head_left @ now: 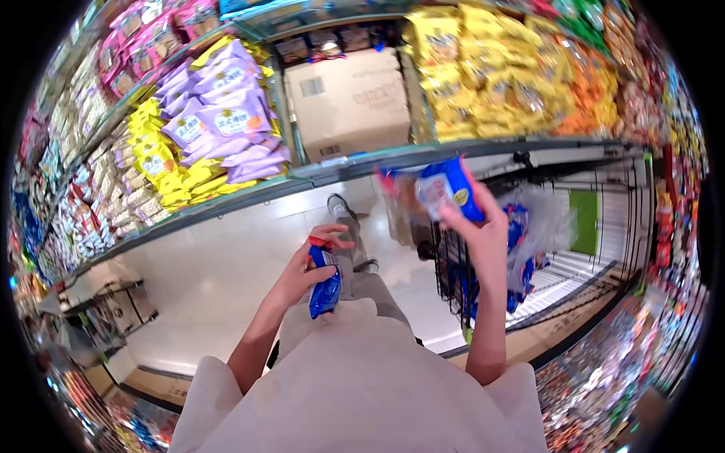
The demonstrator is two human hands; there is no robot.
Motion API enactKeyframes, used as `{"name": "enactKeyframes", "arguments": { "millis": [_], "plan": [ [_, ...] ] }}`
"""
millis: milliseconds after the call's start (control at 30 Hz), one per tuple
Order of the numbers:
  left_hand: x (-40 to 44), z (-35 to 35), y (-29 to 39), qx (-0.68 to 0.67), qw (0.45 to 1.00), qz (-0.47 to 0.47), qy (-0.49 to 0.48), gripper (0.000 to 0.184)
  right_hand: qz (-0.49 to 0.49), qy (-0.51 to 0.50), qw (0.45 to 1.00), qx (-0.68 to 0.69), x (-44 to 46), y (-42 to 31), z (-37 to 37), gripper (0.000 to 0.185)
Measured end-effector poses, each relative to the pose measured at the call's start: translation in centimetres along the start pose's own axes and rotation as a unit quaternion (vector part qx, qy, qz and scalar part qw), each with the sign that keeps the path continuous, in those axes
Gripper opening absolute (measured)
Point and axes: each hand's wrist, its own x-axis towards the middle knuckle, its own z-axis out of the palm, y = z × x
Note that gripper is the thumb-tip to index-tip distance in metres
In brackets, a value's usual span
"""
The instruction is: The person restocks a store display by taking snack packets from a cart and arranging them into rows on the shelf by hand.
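My left hand (297, 273) is closed around a blue snack packet (326, 291) with a red top edge, held upright close to my shirt. Farther right, my right hand (483, 226) pinches another blue snack packet (447, 190) by its right end. That packet has a pale label and a clear part showing brown contents; its left end is blurred. It is held in front of the shelf edge, over the near side of a black wire cart (455, 283). More blue packets (519, 283) lie in the cart, partly covered by a clear plastic bag (545, 223).
Ahead runs a shelf edge (340, 172). Behind it are purple packets (230, 121), yellow packets (495, 75) and a cardboard box (351, 106) in its own compartment. A green panel (584, 221) is on the cart. Tiled floor (204, 257) shows below; another cart (113, 309) stands at left.
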Motion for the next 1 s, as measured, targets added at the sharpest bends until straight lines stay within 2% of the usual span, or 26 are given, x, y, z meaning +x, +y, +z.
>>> {"name": "enactKeyframes", "arguments": {
  "millis": [33,100,167,233,300,367,433,500,567,633,767,900,1000],
  "plan": [
    [0.0,-0.9,0.1,-0.114,0.992,-0.037,0.030,0.032,-0.057,0.022,0.998,0.000,2.3,-1.2,1.3,0.034],
    [0.2,-2.0,0.1,-0.144,0.988,-0.028,0.055,0.028,-0.185,-0.014,0.974,-0.127,7.0,-2.6,4.4,0.033],
    [0.7,-2.8,0.5,-0.221,0.972,-0.051,0.062,0.028,-0.166,-0.125,0.963,-0.173,11.9,-1.9,7.7,0.033],
    [1.4,-3.3,0.9,-0.217,0.972,-0.053,0.069,0.028,-0.173,-0.193,0.922,-0.289,16.6,1.0,10.9,0.032],
    [2.0,-3.8,1.1,-0.200,0.978,-0.045,0.047,0.027,-0.150,-0.277,0.890,-0.331,20.2,4.7,13.5,0.033],
    [2.8,-4.1,1.1,-0.191,0.979,-0.040,0.057,0.026,-0.202,-0.321,0.849,-0.368,21.9,8.1,15.0,0.034],
    [3.3,-4.3,1.0,-0.182,0.980,-0.030,0.070,0.026,-0.174,-0.363,0.837,-0.370,22.3,9.4,16.2,0.035],
    [3.9,-4.4,0.9,-0.191,0.977,-0.031,0.084,0.027,-0.278,-0.389,0.810,-0.340,22.8,11.9,17.4,0.037],
    [4.4,-4.4,1.1,-0.197,0.975,-0.021,0.103,0.027,-0.281,-0.429,0.791,-0.333,23.0,14.2,18.5,0.036],
    [4.9,-4.0,0.9,-0.197,0.973,-0.006,0.121,0.027,-0.189,-0.540,0.700,-0.427,22.8,15.0,19.4,0.040],
    [6.2,-3.6,1.6,-0.214,0.964,0.011,0.156,0.028,-0.153,-0.538,0.738,-0.377,22.6,15.4,19.2,0.049],
    [7.3,-2.7,2.3,-0.217,0.960,-0.015,0.174,0.028,-0.178,-0.541,0.727,-0.383,22.6,17.3,19.7,0.048],
    [8.3,-2.3,2.4,-0.205,0.965,-0.015,0.164,0.028,-0.156,-0.536,0.725,-0.404,22.8,18.0,20.0,0.045]
  ]
}}
